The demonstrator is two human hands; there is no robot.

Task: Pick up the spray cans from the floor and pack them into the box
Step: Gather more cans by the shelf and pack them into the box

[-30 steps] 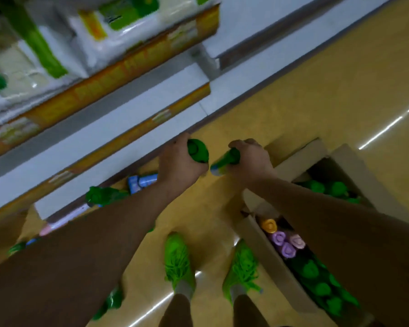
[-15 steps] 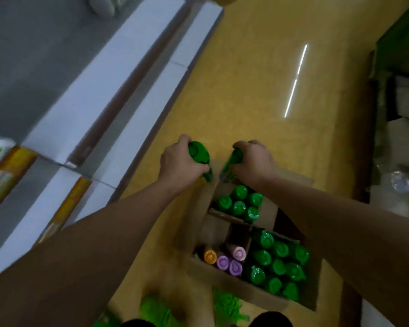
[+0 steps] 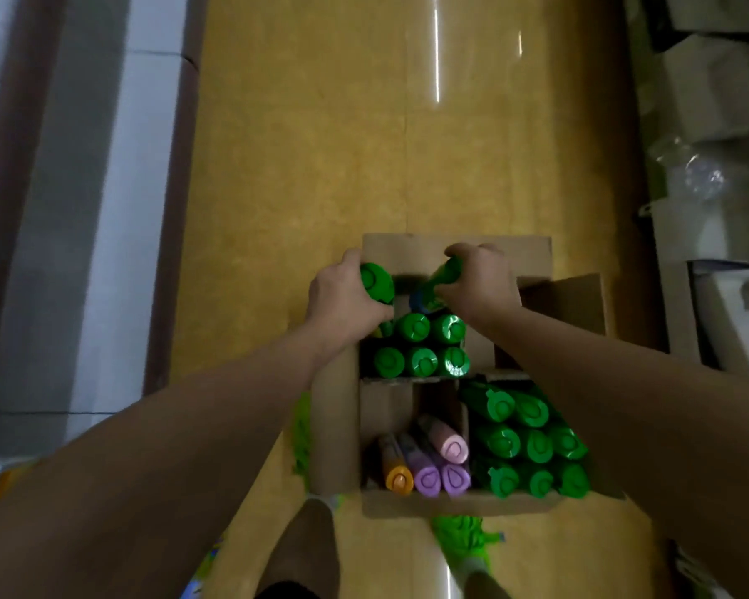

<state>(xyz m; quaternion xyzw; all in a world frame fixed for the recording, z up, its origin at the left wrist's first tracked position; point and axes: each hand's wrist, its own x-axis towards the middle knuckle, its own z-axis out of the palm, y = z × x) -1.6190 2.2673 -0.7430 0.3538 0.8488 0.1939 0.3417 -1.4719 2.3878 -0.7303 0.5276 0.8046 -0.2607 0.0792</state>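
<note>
Left hand [image 3: 342,298]: wrapped around 1 green-capped can [image 3: 377,282], fingers closed on its body, cap up; held over the far-left corner of the box [image 3: 455,248].
Right hand [image 3: 478,281]: closed on a 2nd can [image 3: 439,281], tilted, green cap toward the far side, bluish body pointing down into the same far-left cell.
Box: open cardboard carton on the yellow floor [image 3: 303,166], split by dividers into 4 cells, flaps folded outward.
Far-left cell: 5 green caps [image 3: 422,343] visible upright in 2 rows; bare gap along the far wall, below the 2 held cans.
Near-left cell: 1 orange can [image 3: 398,479] and 3 purple-pink cans [image 3: 439,464], leaning; room left.
Near-right cell: packed with green caps [image 3: 532,443]; count partly hidden by the right forearm.
Far-right cell: mostly hidden behind the right arm; contents not discernible.
Step in hand: placing, judged from both cans poised above the gap; neither yet seated.
Next move, judged: right can to be turned upright, base down, then both lowered into the far row just beside the standing caps, then released.
Caution, judged: narrow gap; tilted can likely to catch neighbouring caps or the wall if lowered askew.
Floor cans: none clearly seen in view; remaining count unknown.
</note>
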